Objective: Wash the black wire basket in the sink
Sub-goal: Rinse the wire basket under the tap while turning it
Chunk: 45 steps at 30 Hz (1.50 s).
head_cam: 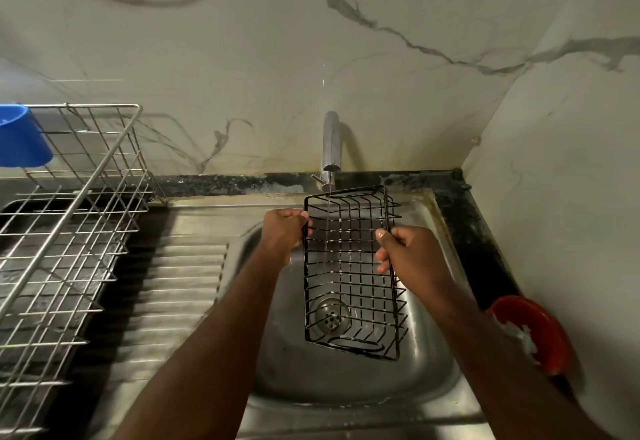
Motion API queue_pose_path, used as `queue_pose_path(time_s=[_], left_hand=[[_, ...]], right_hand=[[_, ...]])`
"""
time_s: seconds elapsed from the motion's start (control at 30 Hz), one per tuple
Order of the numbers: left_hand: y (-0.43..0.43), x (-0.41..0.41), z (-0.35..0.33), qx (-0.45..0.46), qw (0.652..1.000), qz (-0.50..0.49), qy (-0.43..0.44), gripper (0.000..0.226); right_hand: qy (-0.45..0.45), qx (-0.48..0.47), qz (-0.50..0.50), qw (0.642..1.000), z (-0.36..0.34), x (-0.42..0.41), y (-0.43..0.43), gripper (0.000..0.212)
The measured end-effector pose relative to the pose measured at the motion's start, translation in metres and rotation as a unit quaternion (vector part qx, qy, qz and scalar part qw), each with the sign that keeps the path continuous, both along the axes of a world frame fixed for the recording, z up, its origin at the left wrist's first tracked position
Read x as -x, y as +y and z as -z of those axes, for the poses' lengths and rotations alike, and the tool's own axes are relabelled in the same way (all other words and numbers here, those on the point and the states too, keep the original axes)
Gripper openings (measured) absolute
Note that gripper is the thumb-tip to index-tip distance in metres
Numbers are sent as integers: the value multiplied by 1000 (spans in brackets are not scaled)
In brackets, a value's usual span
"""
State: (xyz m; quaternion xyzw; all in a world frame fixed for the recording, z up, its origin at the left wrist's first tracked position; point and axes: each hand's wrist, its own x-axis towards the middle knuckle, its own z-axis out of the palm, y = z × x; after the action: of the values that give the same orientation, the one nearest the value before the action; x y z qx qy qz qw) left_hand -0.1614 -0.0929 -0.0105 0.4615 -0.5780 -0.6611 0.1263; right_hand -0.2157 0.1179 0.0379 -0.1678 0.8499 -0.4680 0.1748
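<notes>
Over the sink (pixel 433 363), beneath the tap (pixel 331 143): one black wire basket (pixel 349 277), long and rectangular, held lengthwise with its open side up toward the camera, far end nearest the spout, near end low over the drain (pixel 331 315).

Hands: left hand (pixel 284 232) curled round the basket's left rim near the far corner; right hand (pixel 412 252) gripping the right rim about midway, thumb on top of the wire, fingers wrapped beneath. Both clamp the wire; neither is spread. The basket spans the gap between them.

Water: thin stream (pixel 329 204) falling from the spout through the far part of the mesh.

Step in hand, as judged: rinsing under running water. Only the far section sits in the stream, so the next move likely calls for sliding or tilting the basket to bring the near end and side walls under it.

Adjacent items: steel dish rack (pixel 69 225) on the surface at left, blue cup (pixel 20 138) at its far end; red bowl (pixel 533 332) at right.
</notes>
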Motion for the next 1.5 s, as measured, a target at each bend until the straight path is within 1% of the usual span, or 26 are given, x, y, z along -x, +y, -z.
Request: queue_pose_path(time_s=[0.3,0.4,0.53,0.63,0.73,0.93,1.13,1.4,1.5], left_hand=[[1,-12,2,-15,1000,16,11,21],[4,-13,2,-33,999,25,11,19],[7,-12,6,-33,999,36,10,19],[9,-11,6,-30,999,36,12,13],[9,-7,3,-23,999,41,15,11],[12,6,-4,-10,998,53,21,16],[11,13,-1,-10,999,39,25,15],[3,10,3,52,998,39,9,18],[2,9,2,56,997,46,12,23]], right_hand=[[-16,-4,0,1000,5,5,6,25],[-14,-7,4,1000,4,5,11,24],[-8,-12,7,1000,2,7,14,24],[-19,1,15,1000,3,9,15,25],[-22,7,19,1000,3,11,14,26],[-5,14,24,1000,-2,19,14,27],[-4,20,24,1000,-1,22,14,26],[-27,41,17,999,3,19,7,26],[-34,46,20,998,5,21,6,26]])
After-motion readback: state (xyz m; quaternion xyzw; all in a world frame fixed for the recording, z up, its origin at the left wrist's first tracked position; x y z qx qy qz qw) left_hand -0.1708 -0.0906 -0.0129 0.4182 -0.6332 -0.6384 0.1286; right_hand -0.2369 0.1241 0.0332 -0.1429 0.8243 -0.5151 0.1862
